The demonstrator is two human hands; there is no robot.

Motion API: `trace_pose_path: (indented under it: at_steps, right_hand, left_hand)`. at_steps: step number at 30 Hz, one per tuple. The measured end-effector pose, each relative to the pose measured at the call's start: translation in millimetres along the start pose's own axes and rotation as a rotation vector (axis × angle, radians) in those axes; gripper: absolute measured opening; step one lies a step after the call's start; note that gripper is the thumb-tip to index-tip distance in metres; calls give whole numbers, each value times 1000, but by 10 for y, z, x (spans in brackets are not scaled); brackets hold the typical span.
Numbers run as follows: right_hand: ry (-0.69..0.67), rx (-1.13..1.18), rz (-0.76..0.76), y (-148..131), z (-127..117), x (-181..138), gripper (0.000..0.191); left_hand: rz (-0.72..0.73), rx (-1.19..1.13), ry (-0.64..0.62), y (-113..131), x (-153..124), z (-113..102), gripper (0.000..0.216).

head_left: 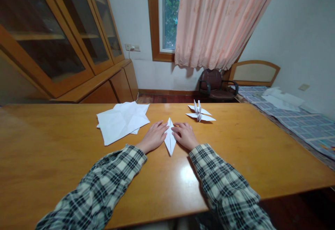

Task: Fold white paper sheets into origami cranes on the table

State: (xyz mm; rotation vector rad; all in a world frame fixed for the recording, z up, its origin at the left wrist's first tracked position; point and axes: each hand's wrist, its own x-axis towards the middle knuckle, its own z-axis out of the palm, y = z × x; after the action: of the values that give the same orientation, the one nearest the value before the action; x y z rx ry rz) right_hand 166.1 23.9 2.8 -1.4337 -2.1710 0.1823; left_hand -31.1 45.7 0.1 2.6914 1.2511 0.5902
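Observation:
A white sheet folded into a narrow diamond [170, 143] lies flat on the wooden table, one point toward me and one away. A seam runs down its middle. My left hand [155, 136] rests on its left edge with the fingers stretched out. From the other side, my right hand [185, 135] touches the right edge, its fingers slightly bent and apart. Two folded paper cranes [199, 113] with spread wings stand beyond my right hand. Past my left hand lies a loose pile of creased white paper sheets [123, 122].
The wooden table [65, 160] spans the view, its near edge below my forearms. Behind it are a glass-door cabinet [104, 80] at left, a brown armchair [213, 85] by the pink curtain [209, 24], and a bed [285, 118] with a checked cover at right.

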Motion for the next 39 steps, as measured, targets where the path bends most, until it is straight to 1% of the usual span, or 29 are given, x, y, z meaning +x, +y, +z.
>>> trace_pose_path:
  at_steps: [4,8,14,23,29,33,35,39]
  right_hand:
    - [-7,-2,-29,-20,39,18,25]
    - [-26,-3,-27,-37,74,49,27]
    - [-29,-10,-25,-66,101,134,33]
    - [-93,17,-1,27,139,272,43]
    - [-99,60,-5,65,151,327,41]
    - [-92,83,-5,84,158,331,32]
    - [-91,99,7,96,167,333,28]
    - [-97,120,25,118,183,338,27]
  left_hand:
    - [1,8,-10,15,30,7,38]
    - [-23,23,-29,2,98,36,38]
    - [-66,-1,-31,-26,215,53,51]
    - [-57,-3,-55,-26,225,27,53]
    - [-62,-2,-70,-54,273,24,46]
    - [-45,-20,-81,-76,298,24,37]
    - [-37,-23,-82,-80,293,18,39]
    - [-21,12,-78,-74,247,-13,40]
